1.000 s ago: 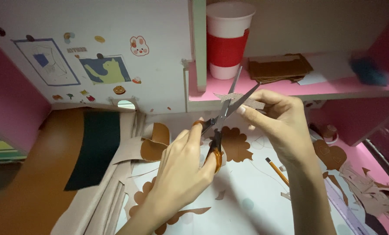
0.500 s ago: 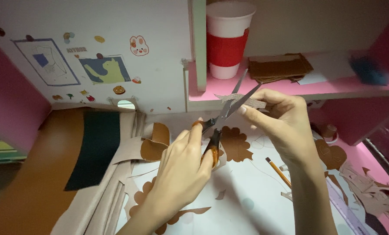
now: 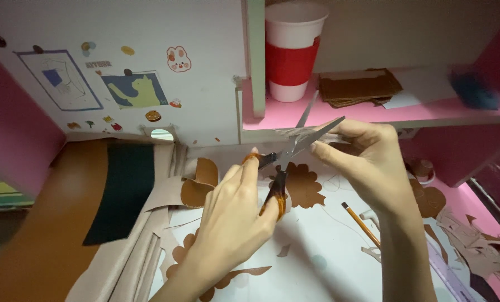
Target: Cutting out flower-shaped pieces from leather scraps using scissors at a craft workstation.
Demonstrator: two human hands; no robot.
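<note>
Left hand: The left hand [image 3: 233, 218] is closed around the handles of the scissors [image 3: 286, 162]. Its fingers go through the orange loops.
Right hand: The right hand [image 3: 367, 162] pinches a thin strip [image 3: 309, 133] of pale material between thumb and fingers. The hand is closed on it.
Scissors: They are held up above the table, in the middle of the view. The blades are open like a letter V and point up and to the right. The strip sits between the blades.
Strip: It is pale and narrow. It lies flat across, just in front of the pink shelf [image 3: 373, 114]. Its right end is in the right hand.
Table: A white sheet [image 3: 328, 251] lies under the hands. Brown cut-out shapes [image 3: 303, 184] with wavy edges lie on it. Small scraps lie near them.
Pencil: A yellow pencil [image 3: 361, 223] lies on the white sheet, just beside the right arm.
Left side: A dark green piece [image 3: 121, 190] lies on a big brown sheet [image 3: 48, 235]. Pale tan pieces [image 3: 144, 246] are stacked next to it.
Shelf: A white cup [image 3: 292, 50] with a red band stands on the pink shelf. A pile of brown pieces [image 3: 359, 86] lies to the right of the cup. Something blue [image 3: 473, 89] is farther right, but it is too blurry to tell what it is.
Wall: A white board [image 3: 121, 72] stands at the back. It has small drawings and stickers on it, and one is a little bunny [image 3: 178, 59].
Right edge: More cut scraps [image 3: 473, 240] lie in a heap near a clear ruler [image 3: 448, 274].
</note>
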